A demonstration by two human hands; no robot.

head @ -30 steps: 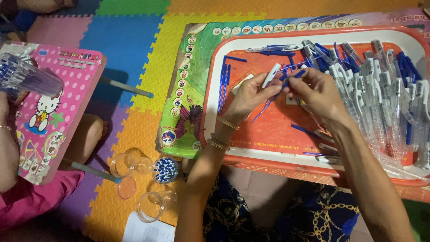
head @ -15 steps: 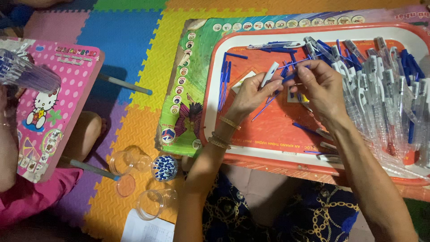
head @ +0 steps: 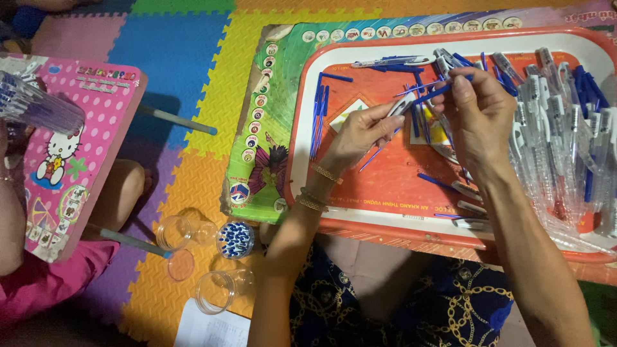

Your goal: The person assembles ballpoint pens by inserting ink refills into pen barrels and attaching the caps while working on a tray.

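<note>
- A thin blue pen refill (head: 432,94) is held above the orange tray (head: 385,186), near its top middle.
- The right hand (head: 479,119), fingers closed, pinches the refill.
- The left hand (head: 360,132) grips a clear pen barrel (head: 402,105), its tip just beside the refill.
- Clear pens (head: 559,128) are heaped on the tray's right side.

Foam puzzle mats (head: 180,58) in pink, blue, yellow, orange and purple cover the floor, evenly lit.
</note>
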